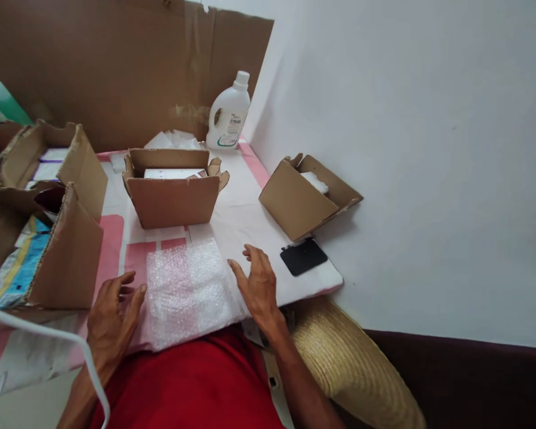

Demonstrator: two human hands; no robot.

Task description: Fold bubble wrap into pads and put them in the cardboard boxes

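Note:
A sheet of bubble wrap [185,292] lies flat at the table's near edge, between my two hands. My left hand [114,313] is just to its left, with thumb and fingers apart and nothing in them. On the other side, my right hand [256,283] hovers by the wrap's right edge, fingers loosely curved and thumb spread, also holding nothing. Behind the wrap stands an open cardboard box [172,199] with flat white items [174,173] inside. A flat black object [304,257] lies right of my right hand.
More open cardboard boxes [67,256] with packets crowd the left side. A tilted cardboard box [297,199] rests near the wall at right. Farther back stands a white jug [230,119] before a large cardboard panel [116,65]. A white cable [49,333] crosses the lower left; a straw hat [348,357] is below the table.

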